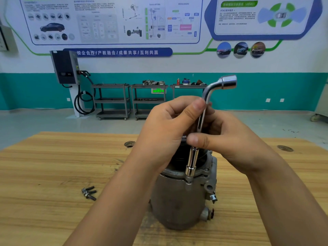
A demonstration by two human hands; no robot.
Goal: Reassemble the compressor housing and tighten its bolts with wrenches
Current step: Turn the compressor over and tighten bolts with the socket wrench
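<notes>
A grey metal compressor housing (179, 199) stands upright on the wooden table (53, 166). A chrome L-shaped socket wrench (192, 160) stands nearly vertical, its lower socket seated on a bolt at the housing's top rim; its bent upper socket end points right. My left hand (170, 125) grips the wrench shaft near the top, thumb against it. My right hand (223, 135) holds the shaft lower down, thumb across its front. The housing's upper opening is partly hidden behind my hands.
Three loose bolts (89, 192) lie on the table left of the housing. Two round holes (129, 144) mark the table's far part. Beyond the table stand metal carts (113, 102) and a wall charger (65, 67).
</notes>
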